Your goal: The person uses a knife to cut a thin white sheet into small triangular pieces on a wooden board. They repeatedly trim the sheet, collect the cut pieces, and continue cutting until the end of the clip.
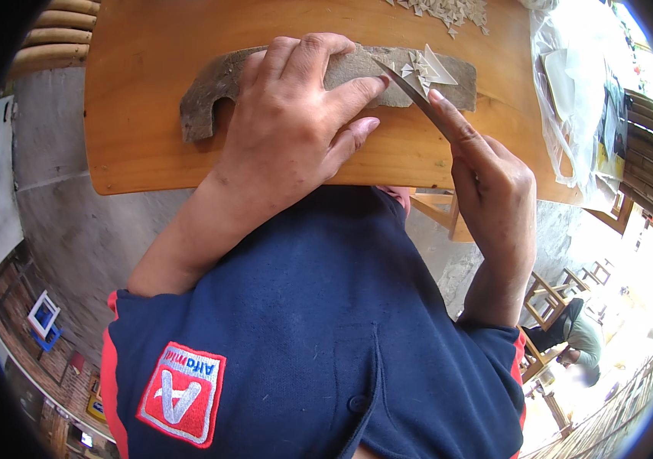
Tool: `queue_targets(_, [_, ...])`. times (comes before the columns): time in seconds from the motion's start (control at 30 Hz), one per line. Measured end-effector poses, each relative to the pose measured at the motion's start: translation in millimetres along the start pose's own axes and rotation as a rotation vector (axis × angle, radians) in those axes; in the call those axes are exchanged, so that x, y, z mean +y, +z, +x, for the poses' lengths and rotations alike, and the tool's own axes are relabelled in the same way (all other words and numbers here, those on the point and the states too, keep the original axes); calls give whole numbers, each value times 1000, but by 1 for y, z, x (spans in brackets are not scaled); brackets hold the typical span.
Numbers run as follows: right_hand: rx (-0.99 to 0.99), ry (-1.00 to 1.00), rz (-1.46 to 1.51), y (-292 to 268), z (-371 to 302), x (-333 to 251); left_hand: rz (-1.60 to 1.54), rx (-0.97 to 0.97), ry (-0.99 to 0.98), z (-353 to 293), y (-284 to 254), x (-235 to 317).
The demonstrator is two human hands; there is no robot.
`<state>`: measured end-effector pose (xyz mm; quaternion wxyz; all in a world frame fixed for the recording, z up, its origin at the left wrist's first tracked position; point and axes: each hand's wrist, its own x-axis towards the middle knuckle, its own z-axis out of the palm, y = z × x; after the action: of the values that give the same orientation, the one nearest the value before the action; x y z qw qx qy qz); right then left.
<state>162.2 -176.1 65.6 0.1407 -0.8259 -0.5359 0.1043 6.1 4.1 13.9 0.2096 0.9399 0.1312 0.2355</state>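
A worn grey-brown wooden cutting board (pixel 216 80), with a notch in its near edge, lies on the table. My left hand (pixel 296 107) bears down on its middle, fingers bent over it and the index fingertip close to the blade's tip. What may lie under that fingertip is too small to make out. In my right hand (pixel 491 172) is a knife (pixel 420 99), its blade slanting up-left onto the board and my index finger stretched along it. Beside the blade are small pale triangular pieces (pixel 420 70) and a larger thin translucent triangle (pixel 438 67).
Many more pale pieces (pixel 456 11) are heaped at the far side of the wooden table (pixel 143 145). A clear plastic bag (pixel 563 99) lies along its right edge. Wooden stools (pixel 544 302) and another person (pixel 583 340) are off to the lower right.
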Motion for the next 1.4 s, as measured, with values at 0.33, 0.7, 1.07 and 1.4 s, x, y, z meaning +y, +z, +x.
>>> queue_targets(0.33, [-37, -45, -90, -5, 5, 8, 11, 19, -2, 0, 4, -2])
queue_targets(0.7, [-85, -40, -128, -8, 6, 9, -2, 25, -6, 2, 5, -3])
queue_targets(1.07, [-104, 123, 60, -15, -16, 2, -9, 26, 2, -2, 2, -10])
queue_targets(1.4, [-18, 258, 296, 5, -14, -41, 62, 33, 3, -3, 7, -6])
